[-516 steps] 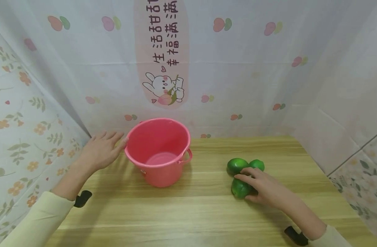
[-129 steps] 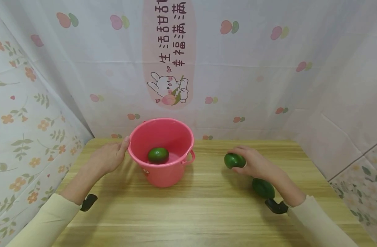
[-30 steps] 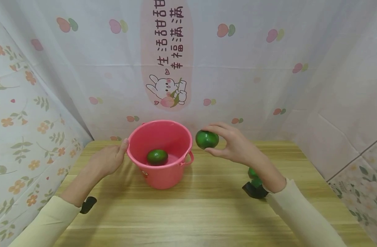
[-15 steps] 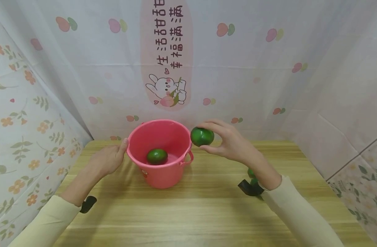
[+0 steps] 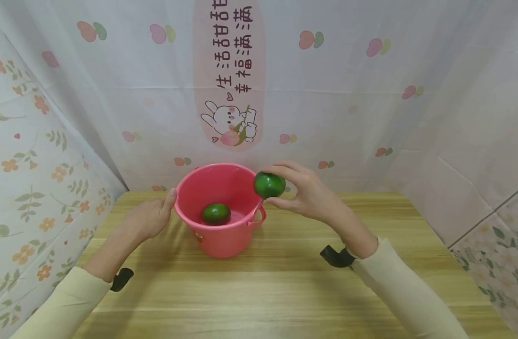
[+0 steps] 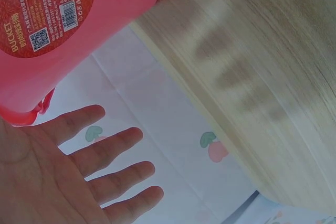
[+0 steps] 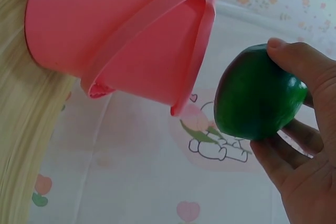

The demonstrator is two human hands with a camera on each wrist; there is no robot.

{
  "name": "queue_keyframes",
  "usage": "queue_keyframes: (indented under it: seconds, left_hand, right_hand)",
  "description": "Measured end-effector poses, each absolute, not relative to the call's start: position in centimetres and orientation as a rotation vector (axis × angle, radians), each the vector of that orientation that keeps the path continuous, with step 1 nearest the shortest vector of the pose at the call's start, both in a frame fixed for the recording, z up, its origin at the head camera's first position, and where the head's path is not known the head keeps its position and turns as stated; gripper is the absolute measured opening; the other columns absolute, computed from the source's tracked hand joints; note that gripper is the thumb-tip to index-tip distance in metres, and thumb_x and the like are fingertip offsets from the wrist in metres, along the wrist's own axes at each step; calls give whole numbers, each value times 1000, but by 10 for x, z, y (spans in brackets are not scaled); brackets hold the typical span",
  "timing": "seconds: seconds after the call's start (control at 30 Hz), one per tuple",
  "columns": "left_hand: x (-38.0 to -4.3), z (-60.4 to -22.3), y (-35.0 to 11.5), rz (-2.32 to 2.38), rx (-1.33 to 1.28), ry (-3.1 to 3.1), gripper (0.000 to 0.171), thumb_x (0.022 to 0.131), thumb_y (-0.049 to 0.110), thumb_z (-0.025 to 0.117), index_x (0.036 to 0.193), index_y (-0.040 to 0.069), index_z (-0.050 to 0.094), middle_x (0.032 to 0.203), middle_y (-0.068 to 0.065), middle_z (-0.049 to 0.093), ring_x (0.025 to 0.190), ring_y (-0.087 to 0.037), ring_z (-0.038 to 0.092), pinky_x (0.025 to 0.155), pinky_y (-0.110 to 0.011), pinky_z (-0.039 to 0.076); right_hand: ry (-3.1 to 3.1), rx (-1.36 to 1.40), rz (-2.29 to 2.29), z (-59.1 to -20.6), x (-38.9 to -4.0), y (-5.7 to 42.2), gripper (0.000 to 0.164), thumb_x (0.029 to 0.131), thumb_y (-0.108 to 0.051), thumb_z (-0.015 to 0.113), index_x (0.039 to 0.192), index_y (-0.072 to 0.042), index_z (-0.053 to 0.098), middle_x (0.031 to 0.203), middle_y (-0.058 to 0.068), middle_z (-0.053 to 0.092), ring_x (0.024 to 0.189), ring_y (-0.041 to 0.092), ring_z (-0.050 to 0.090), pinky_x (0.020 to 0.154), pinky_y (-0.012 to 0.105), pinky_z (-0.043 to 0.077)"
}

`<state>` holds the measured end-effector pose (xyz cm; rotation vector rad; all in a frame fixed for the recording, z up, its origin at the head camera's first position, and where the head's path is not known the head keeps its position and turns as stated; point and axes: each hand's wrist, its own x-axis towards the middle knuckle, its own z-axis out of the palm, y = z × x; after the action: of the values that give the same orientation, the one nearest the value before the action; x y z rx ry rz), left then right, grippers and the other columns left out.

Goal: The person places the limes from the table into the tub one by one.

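A pink bucket [image 5: 225, 242] stands upright on the wooden table. Inside it lies one green mango [image 5: 216, 214]. My right hand [image 5: 307, 190] pinches another green mango [image 7: 257, 95] between thumb and fingertips, up at the bucket's right rim; from the head this fruit overlaps the rim. In the right wrist view the held mango is beside the bucket's mouth. My left hand [image 5: 146, 219] rests its thumb on the left rim. The left wrist view shows that hand's fingers [image 6: 107, 150] straight and spread, away from the bucket's wall.
The bucket's pink handle [image 5: 259, 217] hangs at its right side. A printed white curtain [image 5: 327, 117] stands behind the table [image 5: 259, 296], with more cloth at both sides. Black wrist mounts [image 5: 337, 256] stick out at the cuffs. My right forearm hides part of the table.
My right hand has carried the held mango leftward and slightly up to the bucket's rim. The green fruit on the table is now almost wholly behind the right wrist. My left hand stays put.
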<state>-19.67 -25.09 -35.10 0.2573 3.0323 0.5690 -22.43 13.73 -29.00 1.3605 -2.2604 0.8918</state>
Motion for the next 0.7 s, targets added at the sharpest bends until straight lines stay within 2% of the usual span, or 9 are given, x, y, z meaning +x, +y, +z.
queue_keyframes:
  seconds: [0.5,0.7]
  left_hand:
    - [-197,-350,-249,575,255,3009,89,107,57,2,141,-7,54,137,-33,54,122,-53,53,96,-68,42]
    - [-196,-350,-249,568,254,3020,89,107,56,2,139,-8,56,134,-33,56,120,-53,54,94,-68,43]
  right_hand:
    - [-2231,1398,959,-290,-225,115,65,78,-12,91,137,-10,63,135,4,59,120,18,55,85,32,57]
    - [-2224,1407,953,-291,-228,107,65,79,-15,91,137,-9,63,135,4,58,122,17,55,93,32,53]
